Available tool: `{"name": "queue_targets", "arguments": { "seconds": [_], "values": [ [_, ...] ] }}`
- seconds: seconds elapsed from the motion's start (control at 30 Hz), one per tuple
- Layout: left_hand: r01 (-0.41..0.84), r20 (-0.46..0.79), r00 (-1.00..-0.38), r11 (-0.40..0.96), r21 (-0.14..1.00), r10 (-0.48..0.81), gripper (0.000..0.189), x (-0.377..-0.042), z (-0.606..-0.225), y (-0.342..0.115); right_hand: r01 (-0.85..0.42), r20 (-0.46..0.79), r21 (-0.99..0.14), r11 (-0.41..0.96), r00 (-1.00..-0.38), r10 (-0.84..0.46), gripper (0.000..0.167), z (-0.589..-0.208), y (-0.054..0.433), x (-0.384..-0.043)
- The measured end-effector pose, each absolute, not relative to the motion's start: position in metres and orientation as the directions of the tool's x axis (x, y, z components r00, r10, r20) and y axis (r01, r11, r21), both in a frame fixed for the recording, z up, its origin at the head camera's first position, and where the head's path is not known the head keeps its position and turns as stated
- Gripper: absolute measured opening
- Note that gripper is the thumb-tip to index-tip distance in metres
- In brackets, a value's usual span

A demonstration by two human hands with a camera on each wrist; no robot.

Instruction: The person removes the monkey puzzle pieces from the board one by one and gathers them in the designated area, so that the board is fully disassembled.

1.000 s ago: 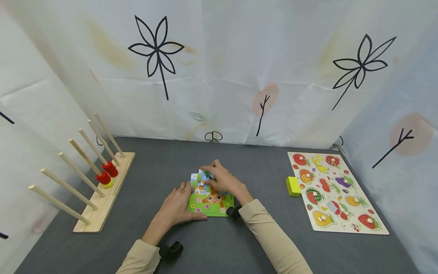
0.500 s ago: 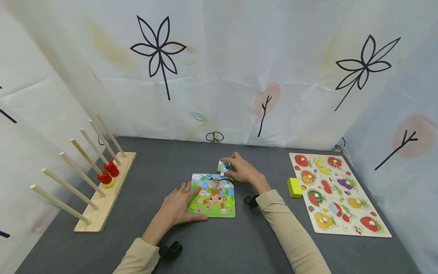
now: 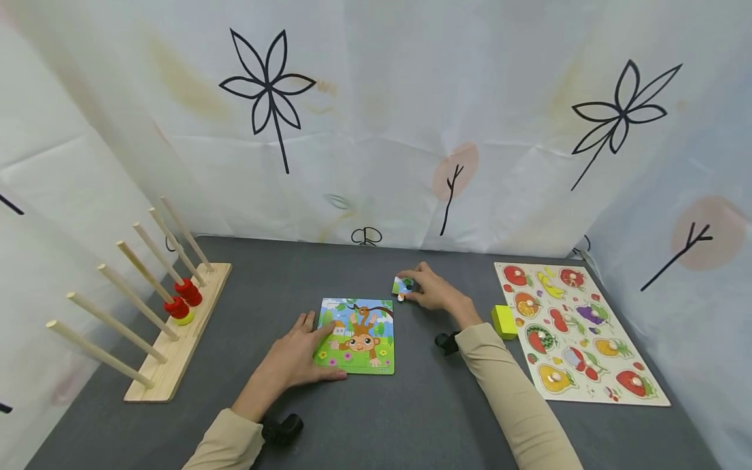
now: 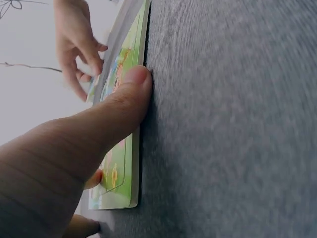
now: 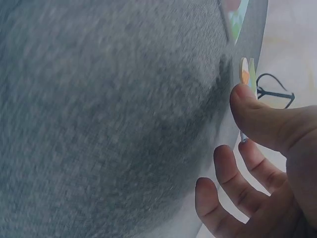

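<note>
Head view gives me the clearest look at the work: a square puzzle board (image 3: 384,369) with a monkey picture lies flat on the grey table (image 3: 435,411), roughly in front of the person. The right hand (image 3: 436,290) has a small puzzle piece (image 3: 401,286) pinched between thumb and fingers, just off the board's far right corner and not touching it. From the right wrist, the right thumb (image 5: 246,104) lies against the piece, with the lower fingers spread loose; whether the piece touches the table I cannot tell.

Meanwhile the left hand (image 3: 298,356) lies relaxed along the board's left side, its fingers not curled round anything. Its thumb (image 4: 130,91) rests along the near edge, which I take to be steadying the board.

My reading is that the step in hand is the handling of this one loose piece, clear of the board. Whether it is coming out or waiting to go in, this instant alone doesn't settle. If it is out for good, the next move calls for laying it flat and loosening the pinch; if it is to be fitted, it needs turning to match its gap and pressing level while the left hand keeps the board from sliding.
</note>
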State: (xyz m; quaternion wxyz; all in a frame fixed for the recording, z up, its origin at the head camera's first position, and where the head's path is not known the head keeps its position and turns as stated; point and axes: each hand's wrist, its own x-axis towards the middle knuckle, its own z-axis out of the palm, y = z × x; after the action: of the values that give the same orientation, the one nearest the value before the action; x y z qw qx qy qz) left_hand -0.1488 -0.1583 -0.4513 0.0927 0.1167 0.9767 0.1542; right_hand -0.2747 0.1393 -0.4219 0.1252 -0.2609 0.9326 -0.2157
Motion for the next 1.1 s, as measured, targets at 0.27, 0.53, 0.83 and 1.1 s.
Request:
{"name": "queue_targets", "arguments": {
  "seconds": [0.27,0.53,0.83,1.1],
  "values": [
    [0.203,-0.147,-0.952,0.913,0.355,0.269,0.103,-0.149,-0.453,-0.167,-0.434,-0.153,-0.477,0.764,-0.815,-0.559,0.045,-0.425,0.145,-0.277],
    [0.219,-0.138,-0.949,0.906,0.363,0.285,0.103,-0.15,-0.453,-0.169,-0.436,-0.194,-0.483,0.759,-0.792,-0.578,0.043,-0.428,0.146,-0.278],
    [0.21,-0.15,-0.948,0.907,0.366,0.28,0.103,-0.151,-0.455,-0.17,-0.434,-0.199,-0.488,0.757,-0.79,-0.58,0.043,-0.429,0.145,-0.275],
    [0.22,-0.139,-0.947,0.902,0.372,0.289,0.103,-0.15,-0.456,-0.17,-0.44,-0.18,-0.485,0.756,-0.796,-0.578,0.046,-0.432,0.147,-0.272]
  ]
}}
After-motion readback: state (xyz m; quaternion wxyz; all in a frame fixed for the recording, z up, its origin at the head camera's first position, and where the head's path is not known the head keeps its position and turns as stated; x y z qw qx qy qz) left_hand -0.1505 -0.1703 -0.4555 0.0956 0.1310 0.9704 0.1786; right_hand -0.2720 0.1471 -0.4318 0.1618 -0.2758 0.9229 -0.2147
